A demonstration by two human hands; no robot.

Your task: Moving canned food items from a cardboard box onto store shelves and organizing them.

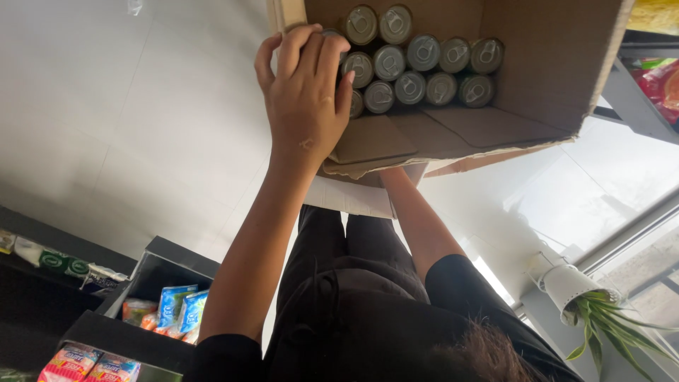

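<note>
left hand [305, 99]: back toward the camera, fingers curled forward and pressed close together
left arm: bare, stretched out nearly straight, black short sleeve at the shoulder
right arm: bare forearm reaching forward, hand hidden

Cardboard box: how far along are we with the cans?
Done: part of the brown cardboard box floor is bare. In hand: the left hand curls over a silver ring-pull can in the corner; the right forearm reaches beneath the box. Left: about a dozen cans inside.
</note>
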